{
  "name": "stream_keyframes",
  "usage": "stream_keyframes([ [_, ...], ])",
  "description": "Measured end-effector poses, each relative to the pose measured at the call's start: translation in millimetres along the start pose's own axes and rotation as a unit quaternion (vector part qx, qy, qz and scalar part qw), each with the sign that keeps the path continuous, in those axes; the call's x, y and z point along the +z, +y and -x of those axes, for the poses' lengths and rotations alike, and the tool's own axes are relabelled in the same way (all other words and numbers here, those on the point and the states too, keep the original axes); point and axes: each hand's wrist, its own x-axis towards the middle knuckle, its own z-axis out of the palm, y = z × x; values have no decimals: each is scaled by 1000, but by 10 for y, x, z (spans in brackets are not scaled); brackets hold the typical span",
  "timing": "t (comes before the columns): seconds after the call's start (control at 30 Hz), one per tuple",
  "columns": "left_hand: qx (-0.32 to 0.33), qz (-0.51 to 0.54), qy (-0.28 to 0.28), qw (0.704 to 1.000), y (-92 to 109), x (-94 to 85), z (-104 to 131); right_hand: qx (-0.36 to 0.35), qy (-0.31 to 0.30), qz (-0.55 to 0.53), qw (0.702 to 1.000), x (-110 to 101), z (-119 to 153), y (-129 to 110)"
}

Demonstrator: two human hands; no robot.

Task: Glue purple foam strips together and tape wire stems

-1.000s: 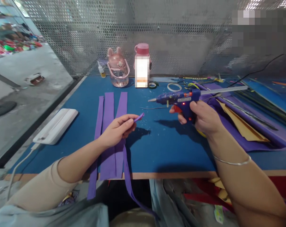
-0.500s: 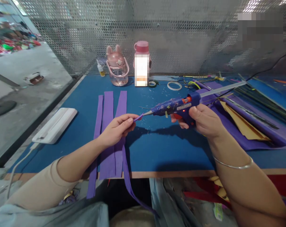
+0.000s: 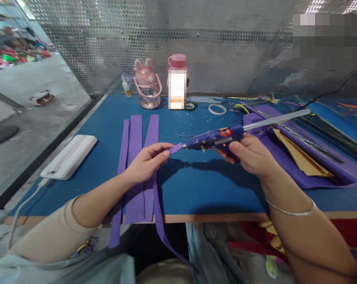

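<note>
Pinched between the thumb and fingers of my left hand [image 3: 151,159] is the end of a narrow purple strip [image 3: 175,148]; its long tail hangs below over the table's front edge. My right hand [image 3: 251,154] is wrapped round the handle of a dark blue hot glue gun [image 3: 216,137], whose small light glows red. A clear glue stick [image 3: 277,119] juts from the gun's back. The metal nozzle meets the tip of the strip, or nearly so. Under and beside my left forearm lie several flat purple strips [image 3: 135,157], partly covered by the arm.
A white power bank [image 3: 69,157] with a cable lies at the left. Behind stand a clear bottle with a pink eared lid [image 3: 148,85], a pink-capped bottle [image 3: 177,61] and a tape roll [image 3: 217,109]. Purple sheets [image 3: 296,177] and dark stems are at the right, before a mesh wall [image 3: 214,51].
The glue gun has tipped more level and shifted slightly left and down with my right hand. The strip's tip has turned its flat face more into view; my left hand hardly moved.
</note>
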Motion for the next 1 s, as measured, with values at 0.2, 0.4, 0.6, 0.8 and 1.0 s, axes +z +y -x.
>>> stream_keyframes([
  [0.2, -7, 1, 6, 1000, 7, 18, 7, -16, 9, 31, 999, -9, 16, -7],
  [0.4, -29, 21, 22, 999, 28, 36, -5, -6, 12, 99, 995, -65, 27, 128],
  [0.6, -82, 107, 85, 987, 97, 50, -55, -34, 104, 212, 971, -294, -102, 356],
  [0.8, -67, 150, 135, 977, 122, 44, -78, -2, 35, 469, 883, -478, -304, 814],
  [1.0, -35, 127, 170, 977, 100, 44, -81, 55, 44, 555, 829, -329, -347, 838],
])
